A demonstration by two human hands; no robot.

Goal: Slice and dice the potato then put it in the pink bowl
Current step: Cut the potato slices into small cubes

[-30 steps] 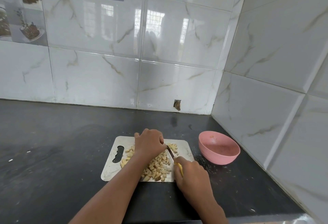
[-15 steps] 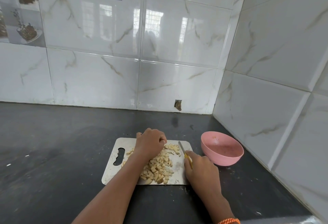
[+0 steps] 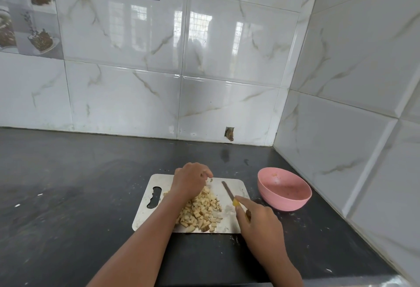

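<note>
A heap of pale diced potato (image 3: 201,210) lies on the steel cutting board (image 3: 147,216). My left hand (image 3: 189,178) hovers over the far end of the heap with its fingers curled; what it holds, if anything, is hidden. My right hand (image 3: 259,221) grips a knife (image 3: 228,192) by its yellow handle, index finger along the top, and the blade lies on the board's right side, clear of the heap. The pink bowl (image 3: 284,192) stands on the counter just right of the board, tilted towards me, with no potato in it.
The dark counter (image 3: 68,184) runs left from the board and carries a few small scraps. Tiled walls close the corner behind and to the right of the bowl. The counter's front edge is near my forearms.
My right hand has drawn the knife out of the heap and over to the board's right side. My left hand stayed over the heap's far end.
</note>
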